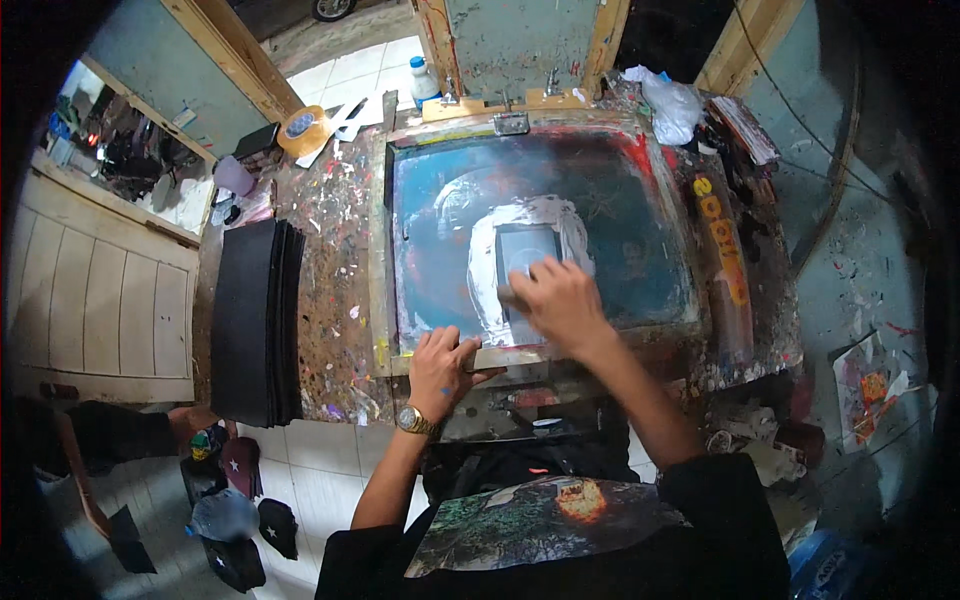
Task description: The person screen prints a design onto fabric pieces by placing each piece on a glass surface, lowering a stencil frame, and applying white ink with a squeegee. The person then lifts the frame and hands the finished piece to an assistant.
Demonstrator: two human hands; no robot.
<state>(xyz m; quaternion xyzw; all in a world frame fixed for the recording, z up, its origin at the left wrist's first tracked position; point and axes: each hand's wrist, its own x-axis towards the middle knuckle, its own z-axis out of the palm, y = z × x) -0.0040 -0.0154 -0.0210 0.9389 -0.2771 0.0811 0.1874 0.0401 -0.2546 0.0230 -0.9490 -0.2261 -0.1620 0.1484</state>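
A screen-printing frame [384,250] with blue-green mesh lies on the paint-stained table in front of me. White ink [482,262] forms a thick ring on the mesh around a grey rectangular window [522,245]. My right hand [560,305] is closed round a squeegee [509,298], mostly hidden under the fingers, at the lower part of that window. My left hand [442,365] grips the near wooden edge of the frame, left of its middle, fingers on top and thumb toward the right. A metal hinge clamp [511,123] is at the frame's far edge.
A stack of black sheets [250,320] lies on the table at left. A plastic bag [674,108] sits at the far right corner, a bottle [422,82] behind the frame. Several caps [225,512] are at lower left near another person's arm [130,432].
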